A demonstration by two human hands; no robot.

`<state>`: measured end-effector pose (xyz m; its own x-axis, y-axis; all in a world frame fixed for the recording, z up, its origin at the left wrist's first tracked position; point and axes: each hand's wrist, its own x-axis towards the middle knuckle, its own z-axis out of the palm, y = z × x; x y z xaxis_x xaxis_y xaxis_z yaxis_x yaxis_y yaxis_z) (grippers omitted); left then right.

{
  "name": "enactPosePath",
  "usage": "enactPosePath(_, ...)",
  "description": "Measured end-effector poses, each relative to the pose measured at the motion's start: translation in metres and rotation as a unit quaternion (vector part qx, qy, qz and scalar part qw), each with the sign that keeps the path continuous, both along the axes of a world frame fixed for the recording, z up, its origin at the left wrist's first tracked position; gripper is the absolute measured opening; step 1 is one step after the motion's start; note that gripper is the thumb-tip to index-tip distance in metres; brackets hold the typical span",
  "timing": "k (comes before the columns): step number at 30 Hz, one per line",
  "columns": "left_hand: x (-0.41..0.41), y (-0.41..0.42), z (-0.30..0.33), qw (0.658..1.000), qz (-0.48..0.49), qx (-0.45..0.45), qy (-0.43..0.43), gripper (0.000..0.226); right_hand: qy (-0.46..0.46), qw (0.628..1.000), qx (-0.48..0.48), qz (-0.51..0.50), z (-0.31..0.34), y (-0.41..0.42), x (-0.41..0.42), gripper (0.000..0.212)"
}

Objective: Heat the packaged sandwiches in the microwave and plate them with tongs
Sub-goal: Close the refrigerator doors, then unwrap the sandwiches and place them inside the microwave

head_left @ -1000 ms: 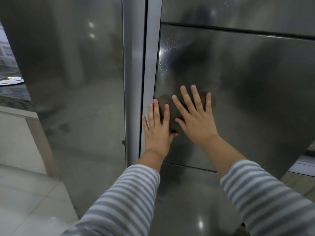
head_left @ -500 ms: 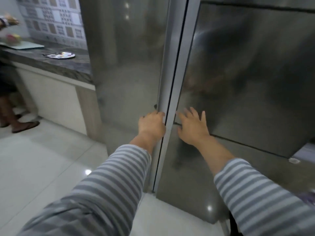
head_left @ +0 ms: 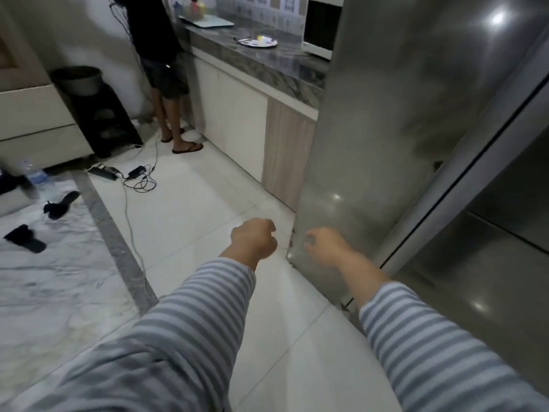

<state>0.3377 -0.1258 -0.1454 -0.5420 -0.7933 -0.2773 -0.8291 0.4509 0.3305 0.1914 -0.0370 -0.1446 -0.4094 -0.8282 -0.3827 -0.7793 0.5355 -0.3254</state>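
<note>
A white microwave (head_left: 320, 28) stands on the grey stone counter (head_left: 276, 65) at the back, its dark door closed, right beside the steel fridge (head_left: 386, 120). A white plate with coloured spots (head_left: 258, 42) lies on the counter left of it. My left hand (head_left: 254, 242) hangs over the floor in a fist and holds nothing. My right hand (head_left: 323, 245) is in front of the fridge's lower left side, fingers loosely curled, holding nothing. No sandwich packages or tongs are in view.
A person (head_left: 160, 63) stands at the counter's far end by a cutting board (head_left: 208, 22). Cables and a power strip (head_left: 130, 173) lie on the white tile floor, slippers (head_left: 26, 237) on a marble area, and a dark stand with a basin (head_left: 98, 114) sits at the left.
Both hands have come off the fridge door and dropped lower. My view has swung left, bringing the counter, microwave and floor into sight.
</note>
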Motion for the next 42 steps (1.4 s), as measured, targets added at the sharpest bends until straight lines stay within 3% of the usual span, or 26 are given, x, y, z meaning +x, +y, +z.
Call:
enactPosePath(6, 0.046, -0.113, -0.005, 0.999, 0.051, 0.009, 0.008, 0.041, -0.05, 0.998, -0.03, 0.002, -0.014, -0.124, 0.047, 0.043)
enactPosePath(16, 0.064, -0.283, 0.003, 0.996, 0.076, -0.005, 0.034, 0.04, -0.045, 0.997, -0.059, 0.029, 0.001, -0.295, 0.07, 0.04)
enactPosePath(32, -0.045, -0.56, 0.007, 0.996, 0.066, -0.016, 0.059, 0.04, -0.037, 0.996, -0.086, 0.009, 0.006, -0.586, -0.044, 0.038)
enactPosePath(42, -0.151, -0.752, 0.029, 0.994, -0.066, -0.047, 0.067, 0.04, 0.001, 0.988, -0.123, -0.093, 0.024, -0.736, -0.13, 0.04)
